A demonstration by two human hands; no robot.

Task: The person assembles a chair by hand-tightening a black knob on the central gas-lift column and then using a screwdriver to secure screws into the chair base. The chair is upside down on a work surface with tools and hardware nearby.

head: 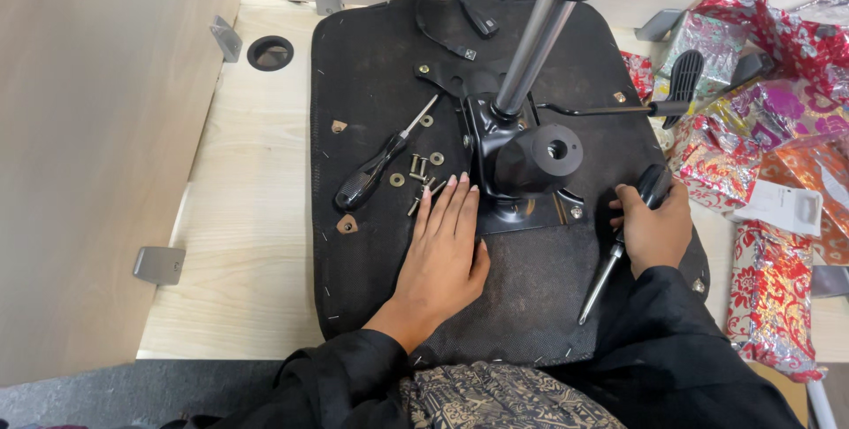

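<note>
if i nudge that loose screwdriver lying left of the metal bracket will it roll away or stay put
The spare screwdriver has a round shaft and a rounded black handle, so it could roll a little. It lies on the fuzzy black seat underside, which probably grips it. Its thick handle likely makes it swing around rather than travel straight, perhaps into the loose screws.

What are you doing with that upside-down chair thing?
A person is working on an upturned black chair seat lying on a pale wooden table. The left hand rests flat on the seat, fingertips beside a scatter of loose screws and washers. The right hand holds a screwdriver, tip pointing down toward the person. A second screwdriver lies on the seat. The black metal mechanism plate with its silver column sits in the middle.
</note>
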